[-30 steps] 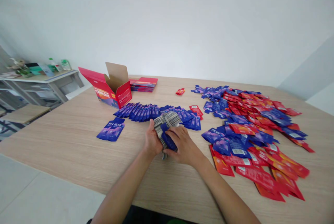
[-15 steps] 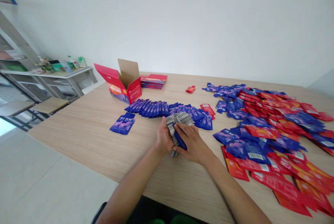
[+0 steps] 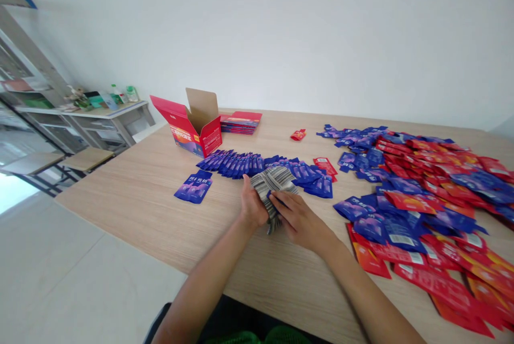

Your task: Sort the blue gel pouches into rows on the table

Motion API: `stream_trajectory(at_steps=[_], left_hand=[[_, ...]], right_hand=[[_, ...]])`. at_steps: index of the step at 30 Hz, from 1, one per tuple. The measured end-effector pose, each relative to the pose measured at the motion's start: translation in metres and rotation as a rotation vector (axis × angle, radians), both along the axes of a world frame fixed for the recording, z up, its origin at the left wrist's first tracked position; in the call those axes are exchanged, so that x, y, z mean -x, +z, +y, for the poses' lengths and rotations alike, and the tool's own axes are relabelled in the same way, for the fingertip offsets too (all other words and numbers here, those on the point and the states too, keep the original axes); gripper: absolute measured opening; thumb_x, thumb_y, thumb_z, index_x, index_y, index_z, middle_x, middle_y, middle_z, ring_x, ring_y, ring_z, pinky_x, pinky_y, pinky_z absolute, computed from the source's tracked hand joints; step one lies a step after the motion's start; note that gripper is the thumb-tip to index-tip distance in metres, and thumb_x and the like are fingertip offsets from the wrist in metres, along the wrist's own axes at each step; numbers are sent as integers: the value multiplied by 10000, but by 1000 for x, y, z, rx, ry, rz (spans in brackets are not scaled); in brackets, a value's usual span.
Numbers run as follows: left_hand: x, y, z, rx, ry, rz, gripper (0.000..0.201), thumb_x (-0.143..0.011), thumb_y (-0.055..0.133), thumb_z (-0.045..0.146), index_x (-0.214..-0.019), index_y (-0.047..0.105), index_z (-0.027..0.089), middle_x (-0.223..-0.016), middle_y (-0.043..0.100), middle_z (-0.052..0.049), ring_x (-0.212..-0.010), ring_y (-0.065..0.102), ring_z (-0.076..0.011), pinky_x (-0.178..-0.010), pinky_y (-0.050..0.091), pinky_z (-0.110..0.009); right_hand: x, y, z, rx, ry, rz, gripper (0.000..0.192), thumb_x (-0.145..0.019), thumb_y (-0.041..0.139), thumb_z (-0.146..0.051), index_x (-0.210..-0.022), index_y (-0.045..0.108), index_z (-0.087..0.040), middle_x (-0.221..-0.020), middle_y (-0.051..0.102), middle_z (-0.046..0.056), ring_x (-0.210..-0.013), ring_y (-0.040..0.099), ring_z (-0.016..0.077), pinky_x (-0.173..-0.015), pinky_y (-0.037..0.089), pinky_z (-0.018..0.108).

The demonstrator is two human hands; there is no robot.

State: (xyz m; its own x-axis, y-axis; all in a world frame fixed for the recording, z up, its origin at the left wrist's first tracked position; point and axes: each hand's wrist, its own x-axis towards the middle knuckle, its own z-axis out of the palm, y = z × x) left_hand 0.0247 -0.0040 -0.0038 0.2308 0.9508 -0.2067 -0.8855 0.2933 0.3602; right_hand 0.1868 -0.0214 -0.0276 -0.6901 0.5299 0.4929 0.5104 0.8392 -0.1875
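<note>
My left hand (image 3: 254, 206) is closed around a grey-and-black striped cloth (image 3: 273, 182), which is bunched up above the table. My right hand (image 3: 296, 215) presses on the cloth from the right with bent fingers. A small bit of a blue pouch (image 3: 269, 195) shows at its fingertips, and the rest of that pouch is hidden by the hand and the cloth. Just beyond my hands, a fanned row of blue pouches (image 3: 236, 163) runs across the table. Two overlapping blue pouches (image 3: 195, 186) lie to the left.
A red box (image 3: 190, 143) stands with its flaps up, beside a stack of flat red cartons (image 3: 243, 123). A mixed heap of red pouches (image 3: 433, 159) and blue ones spreads over the right side. Single red pouches (image 3: 297, 135) lie mid-table. Stools (image 3: 89, 159) stand at the left.
The blue pouch, which showed broadly under my right hand, is now almost covered. The cloth has turned slightly in my hands. My view has shifted a little to the left.
</note>
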Motion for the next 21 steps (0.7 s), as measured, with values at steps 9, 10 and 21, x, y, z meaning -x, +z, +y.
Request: stream_trajectory(at_steps=[9,10,21], left_hand=[[-4,-1,1,13,-130,61,740,-956,313,670,-1114,721,74,-1054,757,-201,-1055,705,-341,-970,514,-488],[-5,-2,1,10,-151,74,723,-959,325,660,-1117,720,76,-1048,758,-198,-1038,711,-338,-962,519,-486],[-10,-9,-2,-9,-308,76,561,-945,495,549,-1161,703,75,-1049,769,-177,-1017,725,-322,-1008,501,-476]], right_hand=[[-7,2,6,222,-146,496,468,-963,437,-139,-1372,612,-284,-1253,725,54,-1133,698,216,-993,568,409],[-8,3,9,280,-189,591,433,-963,473,-177,-1356,623,-281,-1222,740,54,-1107,709,220,-975,574,411],[-23,11,25,900,-175,1083,498,-739,829,-389,-1191,688,-238,-975,732,28,-772,696,160,-631,553,264]])
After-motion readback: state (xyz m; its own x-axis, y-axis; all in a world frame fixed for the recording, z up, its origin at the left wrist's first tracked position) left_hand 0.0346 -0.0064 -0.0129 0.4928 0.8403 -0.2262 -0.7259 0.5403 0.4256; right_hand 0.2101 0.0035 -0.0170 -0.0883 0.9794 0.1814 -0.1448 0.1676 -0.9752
